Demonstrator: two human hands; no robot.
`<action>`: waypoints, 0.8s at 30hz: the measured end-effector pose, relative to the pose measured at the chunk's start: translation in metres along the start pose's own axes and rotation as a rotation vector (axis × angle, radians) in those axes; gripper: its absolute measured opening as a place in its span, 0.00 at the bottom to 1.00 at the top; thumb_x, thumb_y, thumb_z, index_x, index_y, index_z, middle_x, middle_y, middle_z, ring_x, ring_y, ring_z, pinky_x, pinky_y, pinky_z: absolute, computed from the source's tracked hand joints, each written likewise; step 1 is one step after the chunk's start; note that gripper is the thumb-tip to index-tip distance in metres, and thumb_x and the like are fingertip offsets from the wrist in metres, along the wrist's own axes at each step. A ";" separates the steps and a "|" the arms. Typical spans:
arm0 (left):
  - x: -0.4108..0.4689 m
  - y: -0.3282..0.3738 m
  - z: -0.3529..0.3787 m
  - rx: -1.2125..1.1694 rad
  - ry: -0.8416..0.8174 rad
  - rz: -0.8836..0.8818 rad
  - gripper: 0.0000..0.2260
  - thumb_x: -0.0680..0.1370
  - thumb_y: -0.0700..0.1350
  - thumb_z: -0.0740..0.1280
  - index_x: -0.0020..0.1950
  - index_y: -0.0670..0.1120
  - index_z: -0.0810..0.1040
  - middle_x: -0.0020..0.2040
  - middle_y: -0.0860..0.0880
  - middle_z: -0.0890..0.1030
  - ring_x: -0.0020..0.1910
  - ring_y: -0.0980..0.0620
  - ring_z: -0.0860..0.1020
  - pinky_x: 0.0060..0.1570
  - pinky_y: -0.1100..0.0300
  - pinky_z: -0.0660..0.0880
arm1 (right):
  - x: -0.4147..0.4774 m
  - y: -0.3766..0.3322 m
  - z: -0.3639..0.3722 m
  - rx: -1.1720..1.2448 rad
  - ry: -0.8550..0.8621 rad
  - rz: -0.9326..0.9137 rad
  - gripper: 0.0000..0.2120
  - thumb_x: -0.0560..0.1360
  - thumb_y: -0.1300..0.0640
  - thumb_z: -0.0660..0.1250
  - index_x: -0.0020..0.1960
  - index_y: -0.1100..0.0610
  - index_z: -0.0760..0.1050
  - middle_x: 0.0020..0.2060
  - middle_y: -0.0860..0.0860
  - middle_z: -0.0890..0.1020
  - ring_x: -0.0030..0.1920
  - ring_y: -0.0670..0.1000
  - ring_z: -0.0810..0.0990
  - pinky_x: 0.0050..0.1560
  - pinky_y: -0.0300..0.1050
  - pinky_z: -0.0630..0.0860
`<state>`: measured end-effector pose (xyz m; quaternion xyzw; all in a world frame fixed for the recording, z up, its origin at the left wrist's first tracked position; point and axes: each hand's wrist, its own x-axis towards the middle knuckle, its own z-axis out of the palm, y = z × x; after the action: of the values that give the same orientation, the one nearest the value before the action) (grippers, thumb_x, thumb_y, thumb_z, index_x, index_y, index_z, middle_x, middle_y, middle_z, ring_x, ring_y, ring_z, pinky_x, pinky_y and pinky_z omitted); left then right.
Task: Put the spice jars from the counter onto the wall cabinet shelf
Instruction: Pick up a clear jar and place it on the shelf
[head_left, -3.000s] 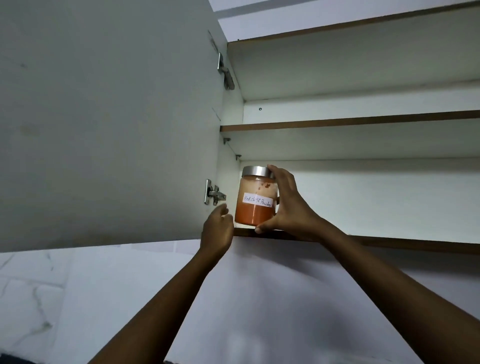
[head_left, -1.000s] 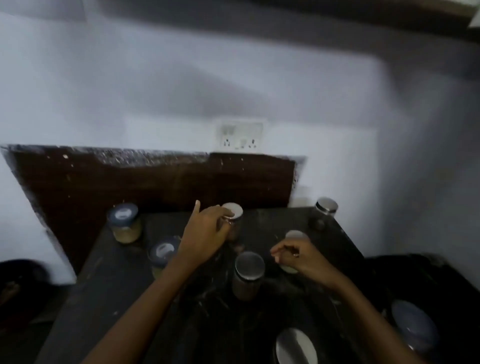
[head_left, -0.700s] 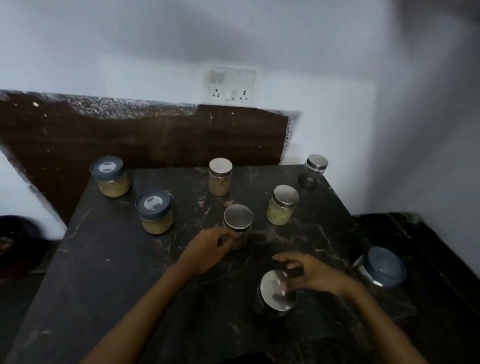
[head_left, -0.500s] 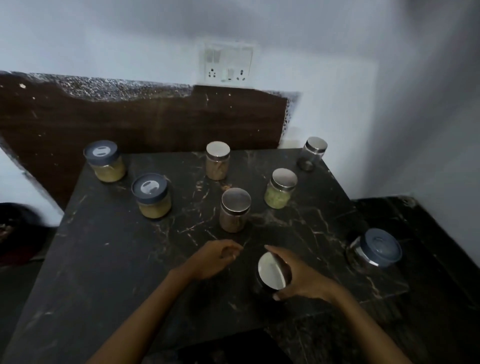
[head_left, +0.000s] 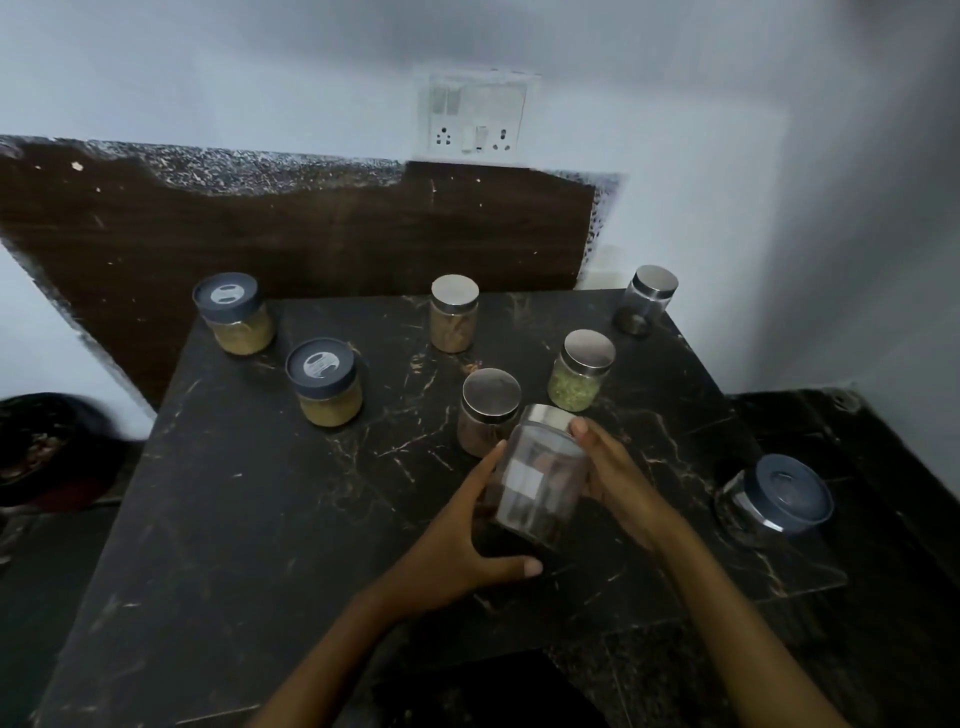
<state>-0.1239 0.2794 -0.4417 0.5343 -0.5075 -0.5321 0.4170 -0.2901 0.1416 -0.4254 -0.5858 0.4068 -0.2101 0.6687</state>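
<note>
now holding the steel-lid jar (head_left: 537, 475) up off the worktop (head_left: 260, 519), over the middle and nearer the front edge, tipped with its lid toward the back edge. half a second ago, had only the right hand (head_left: 618, 478) on it, low down by the front edge, with the left hand (head_left: 457, 540) loose beside it. now gripping from both sides: left hand curled round the left side with the thumb under the bottom, right hand wrapped round the right side with fingers (head_left: 581, 430) up by the lid. clear glass, white label, something dark at the bottom. three seconds ago, was setting a red powder jar on the cabinet shelf, so probably carrying this one up next. cannot see the shelf right now. still waiting on the worktop: a blue-lid jar (head_left: 234, 314) at the back left corner, another blue-lid jar (head_left: 323, 382) just in front of it, a tan jar (head_left: 454, 314) by the back edge, a green jar (head_left: 582, 371) and a brown jar (head_left: 488, 413) near the middle, a nearly empty jar (head_left: 644, 299) at the back right corner, a big blue-lid jar (head_left: 776, 501) at the right edge. so plenty more trips to go.
</note>
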 end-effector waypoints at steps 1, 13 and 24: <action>-0.002 0.001 0.001 -0.011 0.011 0.014 0.46 0.62 0.56 0.76 0.68 0.74 0.48 0.69 0.66 0.62 0.67 0.68 0.66 0.59 0.70 0.70 | 0.002 0.002 0.003 0.025 -0.001 -0.004 0.26 0.69 0.35 0.63 0.61 0.49 0.72 0.55 0.52 0.81 0.53 0.52 0.82 0.49 0.50 0.81; 0.000 0.012 0.000 -0.202 0.186 0.069 0.33 0.66 0.53 0.73 0.65 0.66 0.61 0.64 0.61 0.69 0.63 0.58 0.73 0.60 0.59 0.75 | 0.004 -0.006 0.017 0.194 0.007 -0.013 0.23 0.70 0.34 0.58 0.58 0.44 0.77 0.56 0.52 0.82 0.57 0.53 0.81 0.51 0.51 0.80; 0.003 0.018 -0.002 -0.403 0.180 -0.078 0.32 0.67 0.57 0.71 0.65 0.66 0.58 0.62 0.58 0.68 0.60 0.50 0.75 0.54 0.53 0.78 | -0.001 -0.019 0.029 0.241 0.073 -0.143 0.16 0.72 0.47 0.64 0.57 0.51 0.78 0.55 0.55 0.82 0.55 0.57 0.82 0.55 0.58 0.78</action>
<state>-0.1241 0.2737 -0.4242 0.5046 -0.3305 -0.5887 0.5382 -0.2643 0.1554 -0.4080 -0.5207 0.3600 -0.3258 0.7022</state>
